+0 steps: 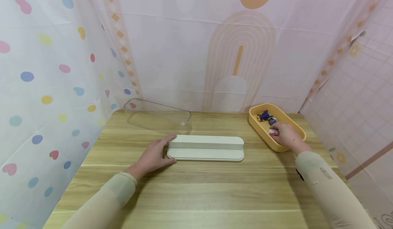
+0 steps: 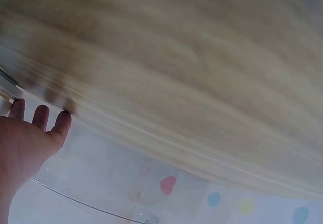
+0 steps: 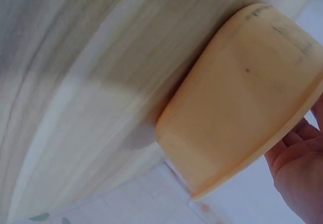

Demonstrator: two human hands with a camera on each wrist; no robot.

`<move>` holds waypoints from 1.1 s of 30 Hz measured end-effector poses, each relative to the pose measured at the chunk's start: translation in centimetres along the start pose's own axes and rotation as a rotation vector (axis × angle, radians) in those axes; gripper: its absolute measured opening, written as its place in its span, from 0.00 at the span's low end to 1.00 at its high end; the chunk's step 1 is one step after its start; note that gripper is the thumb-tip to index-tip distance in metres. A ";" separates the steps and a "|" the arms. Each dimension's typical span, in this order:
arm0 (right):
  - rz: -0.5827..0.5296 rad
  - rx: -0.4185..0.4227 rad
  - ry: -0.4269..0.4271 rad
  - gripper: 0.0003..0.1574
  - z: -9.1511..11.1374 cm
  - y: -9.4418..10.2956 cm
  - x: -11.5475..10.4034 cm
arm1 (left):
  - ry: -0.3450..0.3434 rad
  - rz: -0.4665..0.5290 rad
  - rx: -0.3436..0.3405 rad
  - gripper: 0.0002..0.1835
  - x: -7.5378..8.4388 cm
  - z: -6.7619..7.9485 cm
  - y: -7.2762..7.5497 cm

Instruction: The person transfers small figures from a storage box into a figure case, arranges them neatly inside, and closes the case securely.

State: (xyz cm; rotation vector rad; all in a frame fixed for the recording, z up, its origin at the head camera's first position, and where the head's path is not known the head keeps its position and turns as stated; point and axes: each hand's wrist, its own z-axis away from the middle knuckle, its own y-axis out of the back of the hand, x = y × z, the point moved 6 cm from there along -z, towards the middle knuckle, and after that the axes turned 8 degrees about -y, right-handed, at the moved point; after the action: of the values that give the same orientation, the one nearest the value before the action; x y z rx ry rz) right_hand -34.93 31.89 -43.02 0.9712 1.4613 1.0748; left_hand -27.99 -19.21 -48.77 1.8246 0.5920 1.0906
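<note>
Left of centre, a clear box stands behind the left hand, its grip spread wide at the near end of a white stand; at right, inside a yellow tray, a pink-and-white figurine sits pinched in the right hand's grip.

Fingers of a right hand partly hide a small pink-and-white object in a yellow-orange plastic tray; a small purple-and-yellow figure beyond is too small to identify. In the right-wrist view, the tray's wall conceals its contents, with tray and hand cropped at right. The left-wrist view crops the left hand above a blurred wood-grain surface.
</note>
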 end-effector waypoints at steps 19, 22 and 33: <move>0.109 0.055 -0.016 0.18 1.0 0.5 0.0 | 0.014 -0.001 0.003 0.54 -0.3 0.1 -0.1; 0.114 0.093 0.039 0.17 1.2 0.5 -0.3 | 0.004 -0.004 0.006 0.54 -0.2 0.2 -0.1; 0.149 0.110 0.129 0.16 1.6 0.5 -0.3 | 0.008 -0.003 0.005 0.53 0.1 0.2 0.0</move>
State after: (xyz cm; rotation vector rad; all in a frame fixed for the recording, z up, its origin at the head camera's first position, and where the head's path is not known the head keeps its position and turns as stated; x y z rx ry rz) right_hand -33.33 31.92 -42.53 1.1203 1.5859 1.1937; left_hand -27.80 -19.24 -48.77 1.8241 0.6019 1.0956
